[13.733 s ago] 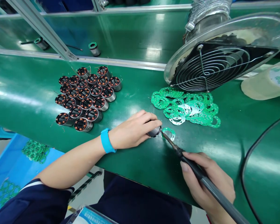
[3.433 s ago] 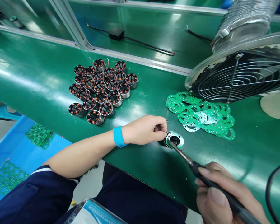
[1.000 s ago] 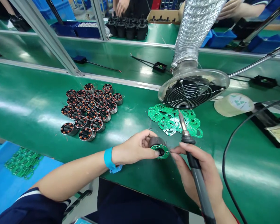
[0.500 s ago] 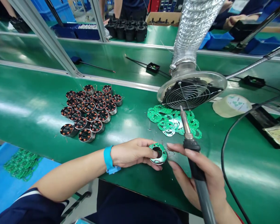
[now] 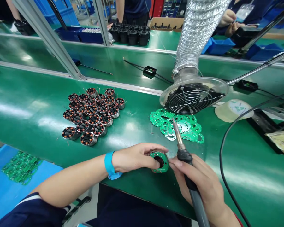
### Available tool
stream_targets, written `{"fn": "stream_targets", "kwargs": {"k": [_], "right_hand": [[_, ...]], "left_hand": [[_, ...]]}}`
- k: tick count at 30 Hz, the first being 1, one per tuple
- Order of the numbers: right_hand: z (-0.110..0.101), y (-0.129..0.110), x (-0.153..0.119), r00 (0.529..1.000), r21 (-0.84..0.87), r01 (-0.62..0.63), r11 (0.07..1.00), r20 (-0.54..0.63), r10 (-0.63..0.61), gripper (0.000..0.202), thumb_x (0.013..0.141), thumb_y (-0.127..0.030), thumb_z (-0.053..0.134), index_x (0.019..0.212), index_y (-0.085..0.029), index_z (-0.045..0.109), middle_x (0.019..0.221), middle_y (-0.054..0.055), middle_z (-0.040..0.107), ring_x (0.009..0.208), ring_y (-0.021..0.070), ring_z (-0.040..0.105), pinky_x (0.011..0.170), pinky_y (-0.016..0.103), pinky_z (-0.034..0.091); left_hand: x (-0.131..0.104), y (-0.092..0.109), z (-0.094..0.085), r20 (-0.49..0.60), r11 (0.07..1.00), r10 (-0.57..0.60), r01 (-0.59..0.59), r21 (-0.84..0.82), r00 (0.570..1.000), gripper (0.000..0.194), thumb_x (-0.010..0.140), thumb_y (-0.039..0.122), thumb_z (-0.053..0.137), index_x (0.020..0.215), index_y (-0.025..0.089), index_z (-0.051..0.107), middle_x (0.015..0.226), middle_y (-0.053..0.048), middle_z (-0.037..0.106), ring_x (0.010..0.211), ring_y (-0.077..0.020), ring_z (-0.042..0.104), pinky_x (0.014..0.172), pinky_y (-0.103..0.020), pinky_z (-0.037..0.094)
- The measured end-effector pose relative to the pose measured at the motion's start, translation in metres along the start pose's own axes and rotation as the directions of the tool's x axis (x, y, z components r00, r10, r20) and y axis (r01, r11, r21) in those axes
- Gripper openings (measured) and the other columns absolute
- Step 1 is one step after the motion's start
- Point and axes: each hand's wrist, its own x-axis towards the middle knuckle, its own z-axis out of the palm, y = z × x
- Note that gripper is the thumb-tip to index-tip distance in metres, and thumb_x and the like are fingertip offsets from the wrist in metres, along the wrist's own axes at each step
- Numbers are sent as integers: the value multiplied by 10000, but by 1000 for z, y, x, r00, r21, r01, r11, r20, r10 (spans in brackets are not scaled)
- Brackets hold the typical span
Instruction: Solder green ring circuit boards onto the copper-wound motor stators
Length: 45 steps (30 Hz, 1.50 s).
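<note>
Clearly an electronics assembly workshop: a long green worktop (image 5: pixel 132 118) with massed copper-wound cores (image 5: pixel 93 119), heaped ring-shaped circuit boards (image 5: pixel 191 130), a soldering iron (image 5: pixel 184 154), foil ducting (image 5: pixel 192 34), co-workers (image 5: pixel 136 8) opposite, and, blurrily, what may be storage racks (image 5: pixel 171 8) beyond.

Your bright blue wristband (image 5: pixel 109 163) with blue clasp (image 5: pixel 115 175), your navy left sleeve (image 5: pixel 22 212), white stripe (image 5: pixel 30 197) near its cuff, your dark clothing (image 5: pixel 132 209)

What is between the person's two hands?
A green ring-shaped board, held in the left hand; the right hand, holding a soldering iron, is just beside it. The head view shows this.
</note>
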Motion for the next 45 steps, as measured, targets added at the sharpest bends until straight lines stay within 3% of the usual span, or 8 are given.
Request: {"fn": "stream_targets", "kwargs": {"k": [3,6,10,14,21,26,36,45], "right_hand": [[1,-1,6,996,-15,-47,999,71,48,349,885,-107,528,1181,-288,571,699,-17,601,580,153,574,511,268,457],[6,-6,13,974,79,-221,972,71,216,294,880,-113,540,1124,-274,569,764,-12,638,605,138,613,537,252,486],[16,-15,15,791,573,-545,612,110,601,262,896,-224,608,1146,-278,552,721,-46,625,565,113,631,522,223,526],[29,-22,11,688,787,-529,317,179,703,294,866,-359,693,1125,-272,584,727,-46,633,594,123,670,575,258,581],[32,-16,3,822,449,-468,761,-97,562,411,868,-264,685,1252,-301,544,860,-17,673,707,112,668,648,224,586],[33,-16,0,939,334,-322,886,-7,344,648,871,-189,648,1442,-305,365,1387,98,581,1229,223,614,996,399,542],[51,-17,0,956,306,-152,940,-194,218,802,767,-60,685,1465,-279,357,1204,77,611,1101,216,647,919,391,572],[27,-14,1,970,325,-158,932,-123,208,649,843,-77,658,1420,-258,423,1188,82,668,1075,195,682,917,365,579]], "left_hand": [[-5,4,2,-147,854,236,-133,503,961,555,740,205,661,1288,181,572,1160,-88,603,1053,-226,558,945,-379,469],[-9,0,5,-99,468,474,-156,870,875,522,775,150,585,1296,168,568,1076,-101,583,985,-238,541,893,-395,484],[-11,-8,7,64,152,676,-223,963,734,458,845,121,527,1292,210,570,1078,-105,594,1009,-235,549,915,-390,473],[-12,-6,13,-116,401,680,-235,885,724,501,818,172,575,1315,204,522,1085,-88,589,993,-223,563,895,-367,493],[-2,-3,13,-340,940,205,-88,329,918,519,805,304,652,1266,162,461,989,-50,585,891,-185,557,827,-332,478],[2,0,10,-201,968,108,-57,245,974,259,857,240,506,1085,156,596,938,-31,589,881,-167,542,824,-305,470],[-2,4,8,-156,994,-56,41,-98,986,383,706,99,547,1075,158,627,1072,-38,615,1041,-182,525,932,-309,406],[1,1,3,20,975,-112,114,-191,994,102,743,229,634,767,136,601,706,4,604,626,-114,607,630,-255,503]]}}
